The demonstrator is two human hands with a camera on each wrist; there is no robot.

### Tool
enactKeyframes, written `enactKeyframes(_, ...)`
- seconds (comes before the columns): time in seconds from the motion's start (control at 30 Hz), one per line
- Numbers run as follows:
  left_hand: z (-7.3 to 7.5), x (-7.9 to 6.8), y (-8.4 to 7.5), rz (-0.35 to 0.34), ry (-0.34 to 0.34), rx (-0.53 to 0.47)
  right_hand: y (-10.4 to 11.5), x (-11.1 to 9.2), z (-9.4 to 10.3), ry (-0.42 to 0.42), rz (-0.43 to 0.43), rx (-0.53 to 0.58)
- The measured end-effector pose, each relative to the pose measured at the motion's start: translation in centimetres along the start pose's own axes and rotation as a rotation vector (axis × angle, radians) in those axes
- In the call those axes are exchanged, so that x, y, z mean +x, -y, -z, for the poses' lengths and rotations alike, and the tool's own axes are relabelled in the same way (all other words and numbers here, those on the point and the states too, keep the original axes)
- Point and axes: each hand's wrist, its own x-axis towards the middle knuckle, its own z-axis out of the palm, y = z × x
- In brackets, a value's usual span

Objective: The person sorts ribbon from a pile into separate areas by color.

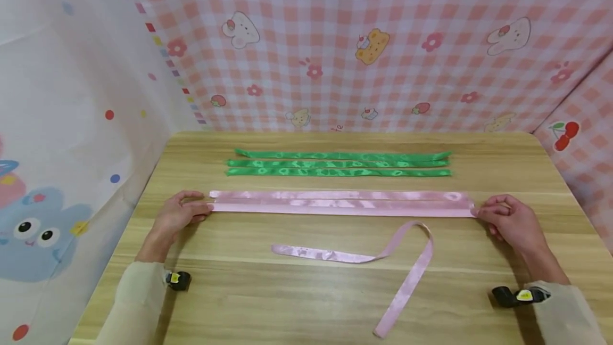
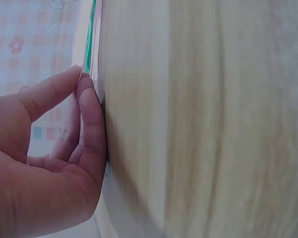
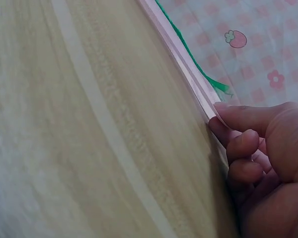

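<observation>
A pink satin ribbon point(image 1: 287, 207) is stretched straight across the table, pulled taut between both hands. My left hand point(image 1: 178, 214) pinches its left end between thumb and fingertips, which also shows in the left wrist view. At the other end, the thumb and index finger of my right hand point(image 1: 514, 222) pinch the ribbon; the remaining fingers curl loosely, as the right wrist view shows. Just behind it, another pink ribbon point(image 1: 297, 195) lies straight and parallel, its near edge overlapped by the held one in the head view.
Several green ribbons point(image 1: 335, 164) lie in parallel rows farther back on the wooden table point(image 1: 230, 302). Nearer the front, a loose pink ribbon point(image 1: 404, 281) bends in a hook shape. A pink checked cloth point(image 1: 335, 41) hangs behind the table, a white printed one point(image 1: 72, 95) at the left.
</observation>
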Motion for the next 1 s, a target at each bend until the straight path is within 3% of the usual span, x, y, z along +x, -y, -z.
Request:
enactKeyframes(0.23, 0.1, -0.1, 0.0, 0.025, -0.023, -0.042, 0.3, 0.2, -0.3, -0.015, -0.011, 0.021)
enactKeyframes(0.7, -0.1, -0.3, -0.2, 0.011, -0.062, 0.003, 0.3, 0.1, -0.3, -0.013, -0.014, 0.028)
enactKeyframes(0.83, -0.2, -0.6, -0.4, -0.039, -0.078, 0.008, 0.1, 0.1, 0.0, 0.003, 0.008, 0.092)
enactKeyframes(1.0, -1.2, -2.0, -1.3, -0.156, -0.133, 0.167, 0.2, -0.4, 0.3, -0.048, 0.015, 0.105)
